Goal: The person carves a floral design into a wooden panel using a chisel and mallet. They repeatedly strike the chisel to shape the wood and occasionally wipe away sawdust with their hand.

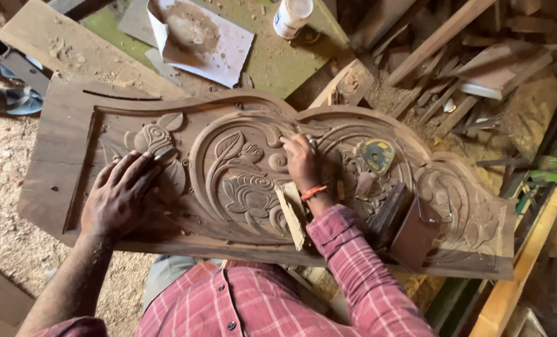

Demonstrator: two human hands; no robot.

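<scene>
**Both hands on the carved wooden panel**

While I look down from the head camera, I see the carved panel [247, 187] lying flat across the middle of the scene, its scalloped edge on the far side and its straight edge near me. My left hand [121, 193] lies palm down on the left part of the carving, fingers spread and released, just beside a carved leaf and flower; a thin dark tool [163, 153] shows at its fingertips, though I cannot tell whether the fingers grip it. My right hand [302, 161] is curled, fingers bent down against the wood near the centre of the panel, just right of the carved lotus [250, 195]; whether it pinches anything there I cannot tell. An orange band [314, 191] circles that wrist, and the red checked sleeve [359, 262] runs back toward me.

A folded strip of sandpaper [291, 215] rests on the panel just near of the right hand. Further right on the carving lie a round yellow-and-grey disc [376, 155] and a dark brown block [414, 236]. Beyond the panel, on the far side, a sheet of dusty paper [200, 37] and a white bottle [291, 15] sit on a green surface. Wooden offcuts [466, 68] pile up at the far right, and sawdust [4, 187] covers the floor to the left, where a pair of sandals [7, 90] lies.
</scene>
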